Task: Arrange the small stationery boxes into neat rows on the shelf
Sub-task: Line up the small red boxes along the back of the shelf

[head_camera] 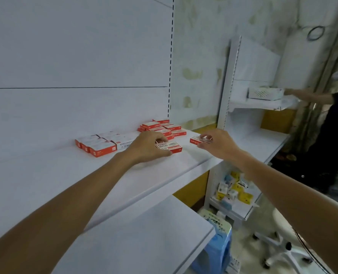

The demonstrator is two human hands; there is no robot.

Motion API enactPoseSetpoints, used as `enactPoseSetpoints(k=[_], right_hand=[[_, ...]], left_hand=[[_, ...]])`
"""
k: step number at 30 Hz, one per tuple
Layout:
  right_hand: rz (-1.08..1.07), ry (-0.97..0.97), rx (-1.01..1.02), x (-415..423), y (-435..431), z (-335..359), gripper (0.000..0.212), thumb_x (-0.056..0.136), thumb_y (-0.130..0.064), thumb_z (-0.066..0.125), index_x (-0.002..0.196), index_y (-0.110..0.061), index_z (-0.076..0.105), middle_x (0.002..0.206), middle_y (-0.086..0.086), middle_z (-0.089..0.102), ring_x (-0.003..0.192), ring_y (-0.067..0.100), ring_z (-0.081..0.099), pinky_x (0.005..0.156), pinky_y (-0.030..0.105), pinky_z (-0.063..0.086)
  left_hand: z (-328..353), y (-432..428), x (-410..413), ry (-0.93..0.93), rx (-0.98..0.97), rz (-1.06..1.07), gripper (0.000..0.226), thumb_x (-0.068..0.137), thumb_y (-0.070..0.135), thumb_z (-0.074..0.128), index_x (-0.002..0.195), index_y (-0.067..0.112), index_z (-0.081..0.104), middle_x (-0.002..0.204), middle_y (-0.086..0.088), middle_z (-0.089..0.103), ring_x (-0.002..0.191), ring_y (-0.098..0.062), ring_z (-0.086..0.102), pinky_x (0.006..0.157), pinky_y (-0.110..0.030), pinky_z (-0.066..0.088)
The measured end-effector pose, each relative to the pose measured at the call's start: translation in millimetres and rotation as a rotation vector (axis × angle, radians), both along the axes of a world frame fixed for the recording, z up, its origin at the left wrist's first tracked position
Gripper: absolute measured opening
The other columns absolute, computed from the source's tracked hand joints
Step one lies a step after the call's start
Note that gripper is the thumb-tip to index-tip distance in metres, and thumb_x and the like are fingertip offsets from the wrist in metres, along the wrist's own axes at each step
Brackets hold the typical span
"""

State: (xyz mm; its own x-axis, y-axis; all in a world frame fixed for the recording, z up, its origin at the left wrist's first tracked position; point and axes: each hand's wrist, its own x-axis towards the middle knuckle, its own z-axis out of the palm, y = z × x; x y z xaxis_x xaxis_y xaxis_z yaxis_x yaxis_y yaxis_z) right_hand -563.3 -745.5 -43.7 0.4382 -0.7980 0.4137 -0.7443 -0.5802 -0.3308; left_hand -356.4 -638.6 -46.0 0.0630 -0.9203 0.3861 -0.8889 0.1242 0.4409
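Small red-and-white stationery boxes lie on a white shelf [85, 175]. A neat row of boxes [99, 146] stands at the left. A loose heap of boxes [164, 126] lies at the back right. My left hand [146, 145] grips one box [170, 146] that sits flat on the shelf, thumb at its near edge. My right hand [217, 142] pinches another box [198, 140] just above the shelf near its right end.
A lower white shelf [144, 234] juts out below. To the right stands another shelf unit [243, 107] with a white basket [265, 93], and another person's arm [310, 96] reaches to it. A blue stool [215, 246] and a chair base [279, 248] stand on the floor.
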Motion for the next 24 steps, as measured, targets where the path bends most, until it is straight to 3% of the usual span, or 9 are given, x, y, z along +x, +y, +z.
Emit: enactPoseSetpoints(k=[7, 13, 17, 24], right_hand=[[0.080, 0.031, -0.022, 44.2, -78.5, 19.4, 0.031, 0.079, -0.030, 0.068, 0.106, -0.017, 0.064, 0.103, 0.005, 0.063, 0.089, 0.020, 0.056, 0.077, 0.032, 0.048], [0.135, 0.025, 0.028, 61.3, -129.4, 7.8, 0.030, 0.077, -0.029, 0.069, 0.105, -0.017, 0.064, 0.102, 0.006, 0.065, 0.085, 0.018, 0.055, 0.071, 0.027, 0.042], [0.223, 0.057, 0.020, 78.8, -158.6, 3.3, 0.033, 0.078, -0.025, 0.067, 0.109, -0.014, 0.063, 0.105, 0.010, 0.065, 0.093, 0.023, 0.057, 0.079, 0.029, 0.044], [0.467, 0.114, -0.024, 121.6, -209.3, 4.4, 0.033, 0.082, -0.027, 0.065, 0.113, -0.015, 0.061, 0.109, 0.009, 0.061, 0.094, 0.020, 0.054, 0.078, 0.025, 0.038]], left_hand=[[17.3, -57.3, 35.2, 0.022, -0.022, 0.095, 0.043, 0.069, 0.037, 0.074, 0.107, 0.020, 0.064, 0.087, 0.013, 0.050, 0.081, -0.009, 0.049, 0.061, -0.012, 0.034], [7.0, -100.1, 38.2, 0.019, 0.035, 0.128, 0.045, 0.069, 0.037, 0.074, 0.110, 0.021, 0.063, 0.098, 0.008, 0.052, 0.088, -0.010, 0.051, 0.074, -0.020, 0.036], [6.7, -116.5, 51.9, 0.033, 0.031, 0.210, 0.046, 0.070, 0.037, 0.074, 0.111, 0.019, 0.063, 0.098, 0.007, 0.053, 0.088, -0.010, 0.052, 0.072, -0.019, 0.036], [6.9, -137.1, 57.9, 0.042, 0.045, 0.391, 0.042, 0.078, 0.034, 0.068, 0.115, 0.017, 0.058, 0.101, 0.005, 0.053, 0.090, -0.011, 0.050, 0.074, -0.020, 0.036]])
